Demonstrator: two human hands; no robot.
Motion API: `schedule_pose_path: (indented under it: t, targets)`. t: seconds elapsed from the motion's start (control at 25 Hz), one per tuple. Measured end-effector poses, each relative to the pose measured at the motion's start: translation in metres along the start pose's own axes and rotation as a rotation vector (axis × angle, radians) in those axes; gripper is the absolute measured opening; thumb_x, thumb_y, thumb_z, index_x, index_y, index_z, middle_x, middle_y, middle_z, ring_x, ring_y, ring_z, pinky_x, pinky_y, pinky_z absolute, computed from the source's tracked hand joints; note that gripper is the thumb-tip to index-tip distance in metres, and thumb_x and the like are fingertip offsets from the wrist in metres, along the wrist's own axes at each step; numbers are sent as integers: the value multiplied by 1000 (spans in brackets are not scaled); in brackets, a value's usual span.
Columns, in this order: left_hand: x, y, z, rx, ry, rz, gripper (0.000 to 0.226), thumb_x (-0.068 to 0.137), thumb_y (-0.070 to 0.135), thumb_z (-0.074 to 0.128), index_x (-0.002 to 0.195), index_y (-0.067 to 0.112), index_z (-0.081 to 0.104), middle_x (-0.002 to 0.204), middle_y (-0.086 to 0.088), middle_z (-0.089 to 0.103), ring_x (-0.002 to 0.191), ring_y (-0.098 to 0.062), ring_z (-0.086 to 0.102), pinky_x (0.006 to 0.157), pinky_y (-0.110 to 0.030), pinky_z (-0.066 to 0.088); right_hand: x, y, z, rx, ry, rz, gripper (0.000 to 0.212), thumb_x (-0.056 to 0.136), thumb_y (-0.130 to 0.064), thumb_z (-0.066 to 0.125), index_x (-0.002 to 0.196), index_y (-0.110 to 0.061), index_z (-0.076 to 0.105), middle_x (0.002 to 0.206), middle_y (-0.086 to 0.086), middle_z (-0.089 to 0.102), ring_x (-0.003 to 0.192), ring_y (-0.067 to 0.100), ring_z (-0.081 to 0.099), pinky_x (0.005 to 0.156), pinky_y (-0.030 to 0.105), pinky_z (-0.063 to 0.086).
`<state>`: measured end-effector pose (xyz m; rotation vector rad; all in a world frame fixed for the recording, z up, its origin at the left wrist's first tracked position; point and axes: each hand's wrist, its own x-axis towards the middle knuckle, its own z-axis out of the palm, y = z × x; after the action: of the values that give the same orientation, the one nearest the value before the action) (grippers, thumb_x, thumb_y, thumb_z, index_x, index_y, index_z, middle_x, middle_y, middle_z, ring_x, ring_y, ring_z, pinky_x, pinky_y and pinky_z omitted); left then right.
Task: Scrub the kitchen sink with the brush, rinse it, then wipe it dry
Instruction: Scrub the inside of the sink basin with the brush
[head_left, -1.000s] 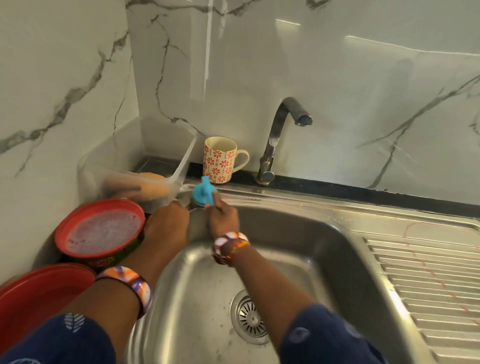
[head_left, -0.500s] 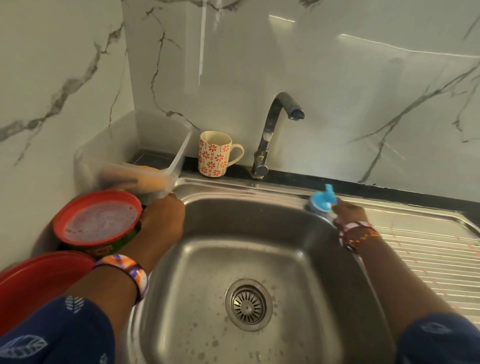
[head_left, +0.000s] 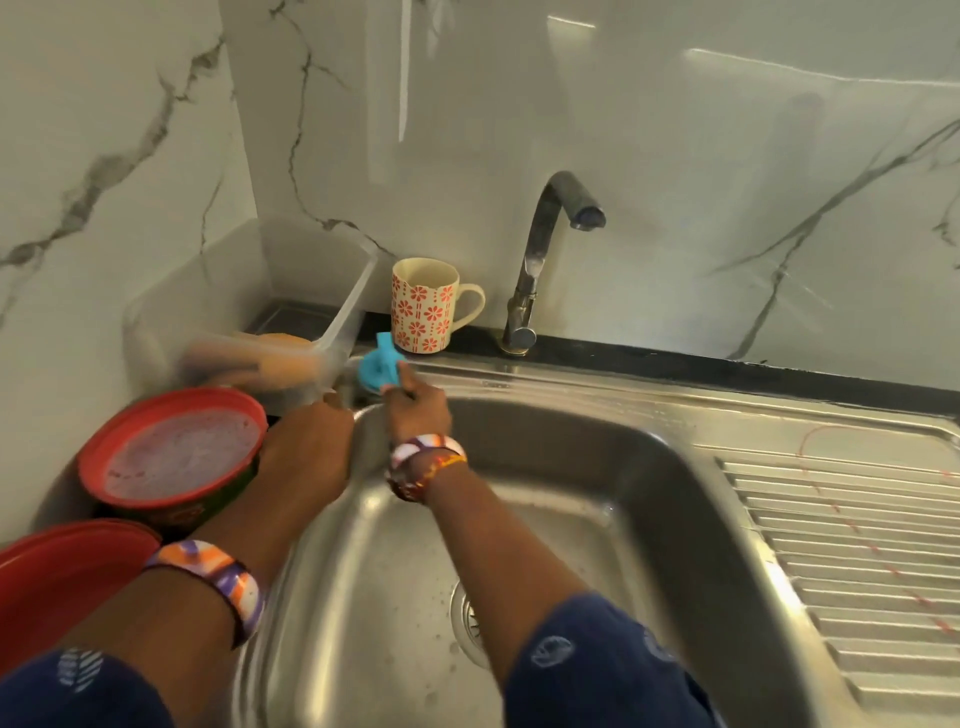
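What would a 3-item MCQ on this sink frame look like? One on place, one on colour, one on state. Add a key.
1. Where is the brush?
A. over the drain
B. at the sink's back left corner
C. on the drainboard

2. What colour is the brush?
A. blue
B. yellow
C. white

3. What is the faucet doing?
A. running
B. off, no stream
C. removed

Key: 1 B, it sits on the rim by the mug; 2 A, its head is light blue; 3 B, no water falls from the spout.

Brush (head_left: 378, 368) back at sink's (head_left: 597, 410) far-left corner.
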<state>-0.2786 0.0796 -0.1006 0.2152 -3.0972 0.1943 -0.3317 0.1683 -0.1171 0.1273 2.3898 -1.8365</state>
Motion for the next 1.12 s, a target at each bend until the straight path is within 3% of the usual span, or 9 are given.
schedule_pose_path:
  t: [0.12, 0.2, 0.28, 0.36, 0.56, 0.68, 0.88, 1.0, 1.12]
  targets:
    - [-7, -1, -1, 8, 17, 27, 45, 96, 7, 39, 140, 4, 35, 121, -8, 60, 110, -21, 60, 85, -27, 47, 12, -11, -11, -51, -108, 3, 41, 93, -20, 51, 134, -18, 52, 129, 13, 59, 105, 27, 58, 93, 33, 45]
    - [-7, -3, 1, 53, 21, 14, 53, 95, 5, 40, 146, 2, 23, 123, -8, 59, 110, -20, 60, 86, -26, 48, 15, -5, -55, -83, -34, 1, 37, 93, -16, 50, 130, -13, 56, 115, 12, 66, 93, 24, 61, 84, 29, 47]
    - [-6, -3, 5, 101, -2, 8, 60, 94, 3, 41, 149, 2, 15, 123, -8, 59, 111, -21, 59, 86, -26, 48, 11, 4, -114, -63, 74, 46, 32, 95, -13, 48, 124, -5, 59, 78, 9, 64, 60, 14, 55, 54, 16, 43]
    - [-8, 0, 5, 116, -44, 3, 64, 93, 3, 42, 150, 1, 12, 124, -9, 58, 113, -23, 58, 88, -29, 49, 3, 16, -179, -11, 217, 100, 30, 96, -13, 48, 122, -1, 59, 63, 3, 48, 36, 2, 46, 36, 11, 33]
    - [-14, -1, -7, 55, -84, -10, 60, 94, 18, 50, 145, 0, 25, 127, -11, 57, 116, -25, 56, 92, -31, 46, -10, 33, -258, 207, 418, 230, 34, 96, -16, 49, 125, -1, 55, 60, 5, 47, 34, 6, 42, 26, 11, 28]
    - [-42, -6, -30, -126, -90, 87, 40, 92, 36, 53, 124, 12, 50, 124, -7, 58, 116, -23, 55, 92, -32, 45, -36, 21, -217, 320, 91, 306, 16, 96, -21, 46, 107, -15, 57, 36, -2, 39, 19, 3, 25, 27, 4, 20]
    - [-102, -47, -53, -105, 96, -96, 32, 94, 38, 44, 121, 23, 52, 122, -1, 58, 114, -21, 56, 91, -32, 45, -94, -43, -106, 225, -642, 192, 24, 95, -21, 47, 111, -32, 61, 53, 2, 40, 27, 1, 21, 30, 5, 17]
    - [-119, -67, -52, 7, -90, -199, 28, 92, 21, 45, 114, 14, 60, 121, -7, 61, 115, -24, 58, 92, -32, 46, -111, -76, -35, 69, -701, -41, 34, 95, -11, 47, 123, -26, 57, 58, 3, 47, 26, 0, 24, 29, 7, 15]
    - [-126, -70, -52, 4, -122, -169, 28, 92, 17, 45, 110, 10, 64, 116, -10, 65, 111, -28, 61, 89, -34, 48, -110, -76, 22, -150, -534, -204, 36, 89, 2, 46, 120, -8, 63, 42, -9, 51, 26, 1, 37, 32, 10, 23]
